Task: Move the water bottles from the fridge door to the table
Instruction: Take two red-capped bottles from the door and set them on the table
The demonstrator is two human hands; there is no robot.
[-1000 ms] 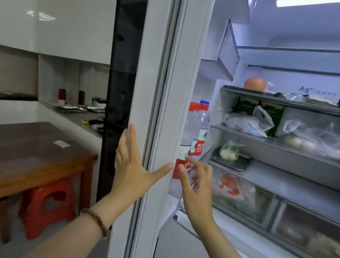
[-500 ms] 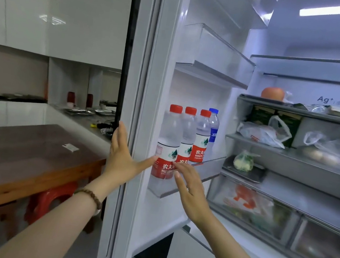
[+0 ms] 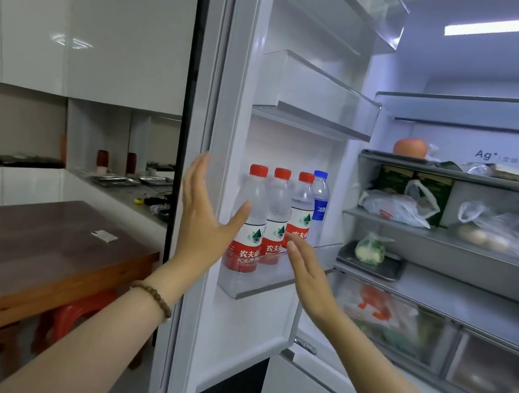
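Observation:
Three clear water bottles with red caps and red labels stand in a row in the lower bin (image 3: 257, 289) of the open fridge door: the nearest bottle (image 3: 249, 218), the middle bottle (image 3: 277, 214) and the far bottle (image 3: 301, 215). Behind them is a blue-capped bottle (image 3: 319, 199). My left hand (image 3: 205, 218) is open, fingers spread, at the door's edge with its thumb in front of the nearest bottle. My right hand (image 3: 306, 275) is open, fingertips near the far bottle's label. The wooden table (image 3: 21, 253) stands at the left.
Upper door bins (image 3: 318, 97) hold nothing visible. Fridge shelves (image 3: 449, 233) on the right carry bagged food and an orange fruit (image 3: 410, 147). A red stool (image 3: 76, 316) sits under the table, a small card (image 3: 104, 235) lies on it, and a counter (image 3: 124, 185) runs behind.
The fridge door has swung wider open, bringing all the bottles into view. My left hand rose along the door's edge, and my right hand moved closer to the bottles.

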